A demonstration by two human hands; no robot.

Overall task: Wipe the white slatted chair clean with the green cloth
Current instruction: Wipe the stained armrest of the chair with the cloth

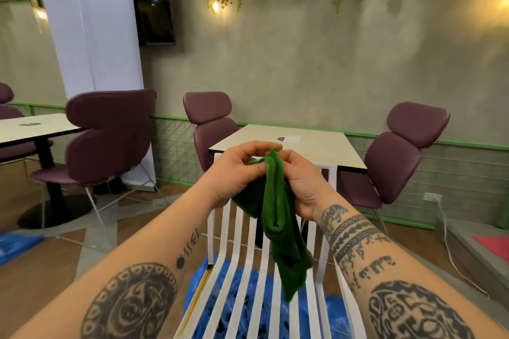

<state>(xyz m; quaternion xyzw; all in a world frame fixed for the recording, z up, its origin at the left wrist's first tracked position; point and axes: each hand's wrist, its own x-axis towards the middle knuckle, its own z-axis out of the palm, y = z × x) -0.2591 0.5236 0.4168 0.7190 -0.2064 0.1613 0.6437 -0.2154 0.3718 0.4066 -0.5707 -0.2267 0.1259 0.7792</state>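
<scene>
The green cloth (278, 217) hangs folded lengthwise in the air above the white slatted chair (242, 278). My left hand (237, 170) pinches its top edge from the left, and my right hand (301, 184) grips the same top edge from the right, fingers curled round it. The cloth's lower end dangles over the chair's slats, and I cannot tell whether it touches them. The chair stands directly below my forearms, its back toward a pale table, with blue plastic sheeting (248, 308) under it.
A pale square table (308, 146) stands just beyond the chair, with maroon padded chairs (394, 168) to its right, behind it and further left. A second table (35, 126) is at far left, by a white pillar. A cable trails over the floor at right.
</scene>
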